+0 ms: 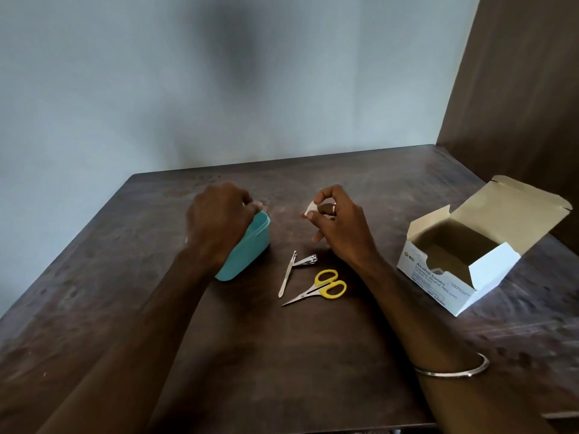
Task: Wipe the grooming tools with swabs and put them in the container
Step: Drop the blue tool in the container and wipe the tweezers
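Nearest the camera: two bare forearms reach forward over a dark wooden table [238, 355]; a metal bangle [454, 369] circles the right forearm.
Left hand: the left hand [219, 223] rests over the top of a teal container [247, 255], fingers curled at its far rim; something pale shows at the fingertips, too small to identify.
Right hand: the right hand [336, 219] is raised just above the table, thumb and forefinger pinching a small white swab [309, 208].
Tools: a metal nail file [286, 275] and nail clipper [307, 260] lie touching each other between the hands, with yellow-handled scissors [319, 288] just beside them, all on the table near the container.
Box: an open alcohol swab box [438, 283] sits well apart on the right, flaps up.
Progress: these three tools are outside the container, whose inside is hidden, so the task looks early to midway; each visible tool apparently remains to be wiped and placed inside.
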